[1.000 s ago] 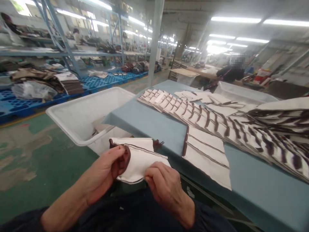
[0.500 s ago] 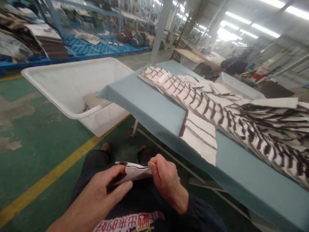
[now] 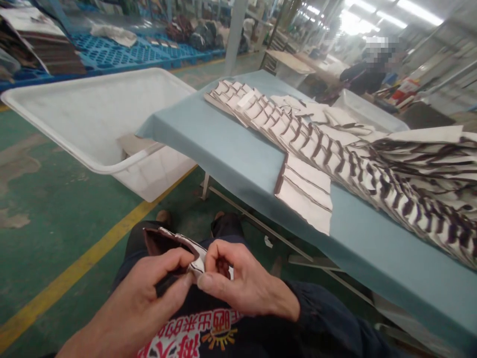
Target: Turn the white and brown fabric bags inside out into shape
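Note:
Above my lap, my left hand (image 3: pixel 152 286) pinches a folded cream-and-dark-brown fabric piece (image 3: pixel 173 242) between thumb and fingers. My right hand (image 3: pixel 240 278) grips the same piece at its right end, close against the left fingertips. The piece stands folded, its dark brown side showing at the left and its pale side towards the right. On the table to the right lies a flat cream piece with dark seam lines (image 3: pixel 305 191), jutting over the near edge. Beside it runs a long overlapping row of similar cream pieces with brown edging (image 3: pixel 316 144).
A blue-green covered table (image 3: pixel 231 154) slants across the right. At left stands a white plastic tub (image 3: pixel 85 114) with a pale item inside. Behind are blue pallets (image 3: pixel 149 54) and a metal post (image 3: pixel 234 37). A person (image 3: pixel 367 69) is at the far right.
My right hand has moved left to meet the left hand, and its grip on the fabric piece has shifted. The piece has turned, showing more of its brown side.

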Demonstrator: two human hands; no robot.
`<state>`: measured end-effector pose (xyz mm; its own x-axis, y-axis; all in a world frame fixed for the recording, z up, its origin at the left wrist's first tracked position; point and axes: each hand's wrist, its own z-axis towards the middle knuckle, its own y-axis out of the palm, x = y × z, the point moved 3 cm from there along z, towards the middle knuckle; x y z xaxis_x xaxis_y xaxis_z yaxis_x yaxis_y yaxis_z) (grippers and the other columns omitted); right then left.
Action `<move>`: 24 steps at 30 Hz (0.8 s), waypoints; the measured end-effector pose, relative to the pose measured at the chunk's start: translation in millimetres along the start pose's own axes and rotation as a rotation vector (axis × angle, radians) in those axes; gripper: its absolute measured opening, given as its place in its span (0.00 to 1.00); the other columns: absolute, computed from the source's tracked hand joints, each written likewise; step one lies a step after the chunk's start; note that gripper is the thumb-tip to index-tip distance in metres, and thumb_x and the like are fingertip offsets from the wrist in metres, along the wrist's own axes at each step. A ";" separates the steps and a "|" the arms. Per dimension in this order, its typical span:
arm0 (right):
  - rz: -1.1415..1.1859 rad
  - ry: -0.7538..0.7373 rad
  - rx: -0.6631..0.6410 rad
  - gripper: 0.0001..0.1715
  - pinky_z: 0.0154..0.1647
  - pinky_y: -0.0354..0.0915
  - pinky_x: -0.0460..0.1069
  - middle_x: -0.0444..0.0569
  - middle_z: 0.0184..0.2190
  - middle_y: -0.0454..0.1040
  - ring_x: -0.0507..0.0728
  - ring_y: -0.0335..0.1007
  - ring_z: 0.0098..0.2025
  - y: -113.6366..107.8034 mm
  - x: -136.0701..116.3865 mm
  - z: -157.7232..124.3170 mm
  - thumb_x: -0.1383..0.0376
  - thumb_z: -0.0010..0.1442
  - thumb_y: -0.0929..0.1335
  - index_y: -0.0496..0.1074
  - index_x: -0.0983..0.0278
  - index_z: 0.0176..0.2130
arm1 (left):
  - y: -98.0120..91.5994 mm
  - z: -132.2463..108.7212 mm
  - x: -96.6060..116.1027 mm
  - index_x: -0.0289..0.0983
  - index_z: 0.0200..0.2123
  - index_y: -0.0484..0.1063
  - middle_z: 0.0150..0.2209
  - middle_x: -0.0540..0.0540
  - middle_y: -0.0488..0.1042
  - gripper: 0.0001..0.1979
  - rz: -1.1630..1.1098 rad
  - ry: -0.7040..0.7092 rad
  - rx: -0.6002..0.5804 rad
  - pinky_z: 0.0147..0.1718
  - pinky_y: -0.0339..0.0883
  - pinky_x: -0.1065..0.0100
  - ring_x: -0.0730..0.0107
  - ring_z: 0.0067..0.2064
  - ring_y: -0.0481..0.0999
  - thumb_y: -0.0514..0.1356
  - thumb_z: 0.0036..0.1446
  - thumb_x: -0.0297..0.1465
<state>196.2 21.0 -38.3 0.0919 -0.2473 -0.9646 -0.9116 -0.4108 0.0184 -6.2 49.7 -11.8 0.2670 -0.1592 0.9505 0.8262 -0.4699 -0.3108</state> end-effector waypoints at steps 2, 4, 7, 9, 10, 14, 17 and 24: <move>0.164 0.074 -0.081 0.41 0.29 0.53 0.46 0.34 0.27 0.65 0.49 0.54 0.28 1.5 -0.6 7.2 0.33 0.63 0.86 0.68 0.58 0.35 | 0.3 3.2 8.8 0.44 0.28 0.82 0.26 0.53 0.87 0.14 0.008 0.032 0.029 0.27 0.78 0.77 0.66 0.26 0.89 0.63 0.67 0.34; 0.295 0.096 -0.138 0.43 0.28 0.51 0.46 0.33 0.25 0.65 0.48 0.52 0.27 2.5 0.3 12.8 0.32 0.59 0.87 0.68 0.58 0.34 | -0.1 5.1 13.5 0.44 0.27 0.82 0.26 0.54 0.87 0.14 0.019 0.044 0.044 0.26 0.77 0.78 0.67 0.25 0.88 0.63 0.67 0.34; 0.379 0.141 -0.185 0.43 0.27 0.50 0.46 0.33 0.25 0.66 0.48 0.54 0.26 2.6 5.5 16.8 0.33 0.58 0.89 0.70 0.59 0.34 | -0.2 5.9 14.4 0.44 0.28 0.84 0.26 0.55 0.88 0.15 0.006 0.031 0.033 0.26 0.77 0.78 0.69 0.25 0.87 0.63 0.68 0.35; 0.417 0.160 -0.206 0.42 0.27 0.50 0.46 0.33 0.25 0.67 0.47 0.54 0.26 1.7 10.2 17.8 0.34 0.57 0.90 0.71 0.59 0.35 | 0.4 5.9 13.9 0.44 0.28 0.84 0.25 0.55 0.87 0.16 0.011 0.032 0.026 0.25 0.76 0.78 0.69 0.24 0.86 0.62 0.68 0.35; 0.436 0.161 -0.220 0.43 0.27 0.50 0.46 0.33 0.25 0.67 0.47 0.54 0.26 1.0 12.6 18.2 0.35 0.57 0.90 0.71 0.59 0.34 | 0.9 6.1 13.8 0.44 0.28 0.84 0.24 0.55 0.86 0.16 0.020 0.036 0.023 0.25 0.75 0.78 0.70 0.24 0.86 0.62 0.68 0.34; 0.464 0.148 -0.275 0.43 0.27 0.50 0.47 0.34 0.26 0.68 0.47 0.55 0.26 -2.7 23.0 20.1 0.35 0.57 0.90 0.71 0.60 0.34 | 3.3 8.0 14.4 0.44 0.27 0.83 0.24 0.55 0.86 0.16 0.052 0.059 0.011 0.26 0.75 0.79 0.71 0.24 0.85 0.61 0.67 0.33; 0.449 0.127 -0.283 0.43 0.28 0.53 0.47 0.35 0.26 0.68 0.47 0.57 0.26 -5.1 29.2 21.9 0.33 0.60 0.88 0.71 0.60 0.34 | 3.6 9.5 15.0 0.44 0.28 0.84 0.25 0.56 0.86 0.15 0.065 0.072 0.013 0.28 0.75 0.80 0.72 0.25 0.86 0.62 0.67 0.32; 0.302 0.092 -0.234 0.40 0.30 0.56 0.48 0.35 0.28 0.68 0.49 0.58 0.29 -5.9 23.6 19.4 0.33 0.63 0.86 0.70 0.59 0.36 | 7.2 9.7 2.6 0.43 0.27 0.83 0.25 0.54 0.85 0.15 0.026 0.033 0.005 0.27 0.73 0.75 0.69 0.26 0.83 0.67 0.69 0.35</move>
<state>196.0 34.6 -66.4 -0.1209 -0.4612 -0.8790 -0.7880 -0.4939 0.3676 5.3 54.4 -11.5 0.2718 -0.1993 0.9415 0.8218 -0.4609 -0.3348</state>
